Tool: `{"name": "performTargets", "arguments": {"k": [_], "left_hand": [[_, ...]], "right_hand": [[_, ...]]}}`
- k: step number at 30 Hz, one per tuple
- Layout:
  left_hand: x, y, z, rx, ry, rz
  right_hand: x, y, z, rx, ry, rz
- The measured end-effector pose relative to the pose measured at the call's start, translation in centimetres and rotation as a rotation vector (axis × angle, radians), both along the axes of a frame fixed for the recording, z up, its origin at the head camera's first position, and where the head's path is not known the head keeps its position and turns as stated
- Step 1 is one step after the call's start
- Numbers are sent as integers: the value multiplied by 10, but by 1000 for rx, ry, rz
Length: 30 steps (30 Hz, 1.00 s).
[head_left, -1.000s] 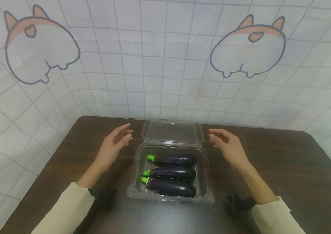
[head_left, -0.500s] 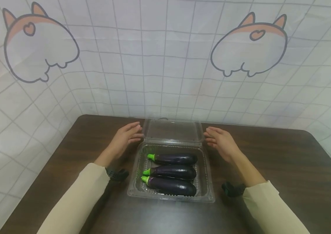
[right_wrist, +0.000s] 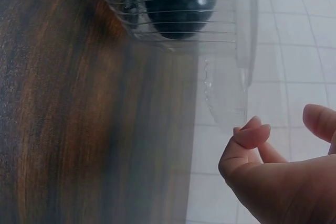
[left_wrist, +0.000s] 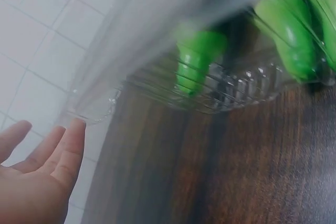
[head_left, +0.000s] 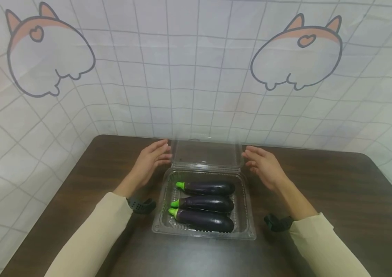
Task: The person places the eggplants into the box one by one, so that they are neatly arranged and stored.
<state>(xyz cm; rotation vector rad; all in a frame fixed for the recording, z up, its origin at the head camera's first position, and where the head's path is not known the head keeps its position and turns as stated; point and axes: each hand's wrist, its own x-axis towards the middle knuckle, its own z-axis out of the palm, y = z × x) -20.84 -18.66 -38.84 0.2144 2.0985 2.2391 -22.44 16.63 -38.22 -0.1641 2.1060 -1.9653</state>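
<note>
A clear plastic clamshell container lies in the middle of the head view, with its hinged lid raised at the back. Inside, three dark purple eggplants with green stems lie side by side. My left hand is at the lid's left edge, fingers extended; in the left wrist view its fingertips meet the lid's corner. On the opposite side, my right hand has its fingertips at the lid's right edge. The right wrist view shows bent fingers against the lid, thumb apart.
The container stands on a dark brown wooden table. Behind and beside it hangs a white grid-patterned cloth with cartoon animal drawings. A black strap circles the left wrist, another black strap the right.
Both hands have moved inward to the lid's side edges, the left one also forward. The lid stands tilted up a little more than before. The eggplants stay in place.
</note>
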Motion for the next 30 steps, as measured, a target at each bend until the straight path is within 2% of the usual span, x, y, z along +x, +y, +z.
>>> {"name": "performTargets", "arguments": {"k": [5,12,18,20,24,30], "left_hand": [[1,1,5,10,22,-2],[2,5,10,8,31,33],[5,8,21,-160,86,117],[8,9,27,-187,97,129],[12,10,35,-130,100,108],[14,10,39,-56,95,79]], "right_hand": [[-1,0,4,-31,18,-1],[2,-2,12,-107,12,-20],[6,-2,17,-132,22,-20],[7,-2,18,-139,26,-18],[10,-5,19,-176,49,-27],[17,-11,18,-193,120,-61]]}}
